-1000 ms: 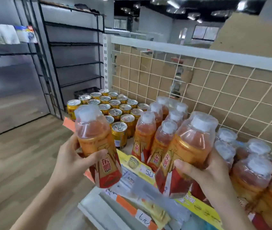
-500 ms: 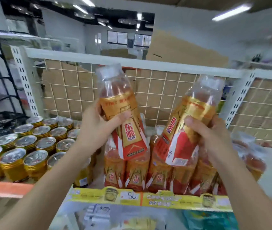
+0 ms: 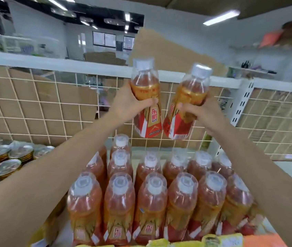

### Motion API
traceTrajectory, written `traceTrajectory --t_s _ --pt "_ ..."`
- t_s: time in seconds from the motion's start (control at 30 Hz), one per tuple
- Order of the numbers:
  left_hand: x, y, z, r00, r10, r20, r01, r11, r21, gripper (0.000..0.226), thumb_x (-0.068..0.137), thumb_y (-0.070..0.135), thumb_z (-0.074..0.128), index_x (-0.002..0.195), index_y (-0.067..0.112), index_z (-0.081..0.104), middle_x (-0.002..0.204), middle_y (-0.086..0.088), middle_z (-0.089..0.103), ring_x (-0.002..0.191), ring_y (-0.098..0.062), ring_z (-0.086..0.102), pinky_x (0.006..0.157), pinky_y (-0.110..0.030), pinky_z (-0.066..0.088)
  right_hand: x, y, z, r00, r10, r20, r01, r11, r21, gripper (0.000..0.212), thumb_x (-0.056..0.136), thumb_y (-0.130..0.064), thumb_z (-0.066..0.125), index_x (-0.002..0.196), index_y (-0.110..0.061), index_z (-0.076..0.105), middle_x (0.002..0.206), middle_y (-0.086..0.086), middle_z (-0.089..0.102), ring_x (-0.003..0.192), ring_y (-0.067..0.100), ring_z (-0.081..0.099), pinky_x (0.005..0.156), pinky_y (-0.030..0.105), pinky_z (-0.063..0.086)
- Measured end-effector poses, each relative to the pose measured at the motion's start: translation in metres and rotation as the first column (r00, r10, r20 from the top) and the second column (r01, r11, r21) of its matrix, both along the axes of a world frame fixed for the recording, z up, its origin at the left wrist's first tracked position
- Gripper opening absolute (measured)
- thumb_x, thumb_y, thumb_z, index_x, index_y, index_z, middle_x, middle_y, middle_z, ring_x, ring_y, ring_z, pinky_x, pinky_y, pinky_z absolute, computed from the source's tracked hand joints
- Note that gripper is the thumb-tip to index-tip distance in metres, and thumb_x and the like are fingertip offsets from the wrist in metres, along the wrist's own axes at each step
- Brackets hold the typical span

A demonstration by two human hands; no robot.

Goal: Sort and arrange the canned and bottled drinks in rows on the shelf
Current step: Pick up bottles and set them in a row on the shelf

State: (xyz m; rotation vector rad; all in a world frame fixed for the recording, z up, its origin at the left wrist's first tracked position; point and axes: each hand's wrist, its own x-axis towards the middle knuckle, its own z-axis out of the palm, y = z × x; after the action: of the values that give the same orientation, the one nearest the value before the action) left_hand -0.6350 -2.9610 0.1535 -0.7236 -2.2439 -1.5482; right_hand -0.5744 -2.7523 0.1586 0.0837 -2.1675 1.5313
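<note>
Your left hand [image 3: 128,103] grips one bottle [image 3: 147,120], your right hand [image 3: 201,111] a second bottle [image 3: 188,91] — both held up side by side, bases nearly touching, above the rows [image 3: 150,193] standing on the shelf [image 3: 161,150]; cans [image 3: 2,157] sit further left

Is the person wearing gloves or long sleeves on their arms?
No gloves: the left hand and right hand are bare. The left forearm and right forearm are bare too, with no sleeve, watch or bracelet in view. No rings show.
</note>
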Motion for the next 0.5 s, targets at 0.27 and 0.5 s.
traceTrajectory --t_s 0.27,0.5 --pt "-0.053 0.022 -0.035 0.952 -0.165 0.256 0.251 0.901 -0.353 0.033 0.061 0.025 0.085 0.089 0.026 0.066 0.087 0.008 0.07 0.085 -0.006 0.065 0.085 -0.028 0.051 -0.054 0.038 -0.054 0.868 0.229 0.441 -0.346 0.915 0.207 0.053 0.064 -0.007 0.083 0.11 -0.021 0.059 0.105 0.005 0.069 0.099 0.017 0.065 0.094 0.04 0.05" --pt "-0.072 0.027 -0.07 0.921 -0.113 0.372 0.345 0.681 -0.646 0.05 0.056 0.038 0.087 0.096 0.015 0.067 0.094 0.0 0.071 0.091 -0.015 0.065 0.089 -0.035 0.05 -0.066 0.047 -0.088 0.642 0.244 0.727 -0.503 0.85 0.159 0.046 0.068 -0.004 0.08 0.103 -0.023 0.057 0.1 0.005 0.068 0.096 0.02 0.065 0.088 0.041 0.054"
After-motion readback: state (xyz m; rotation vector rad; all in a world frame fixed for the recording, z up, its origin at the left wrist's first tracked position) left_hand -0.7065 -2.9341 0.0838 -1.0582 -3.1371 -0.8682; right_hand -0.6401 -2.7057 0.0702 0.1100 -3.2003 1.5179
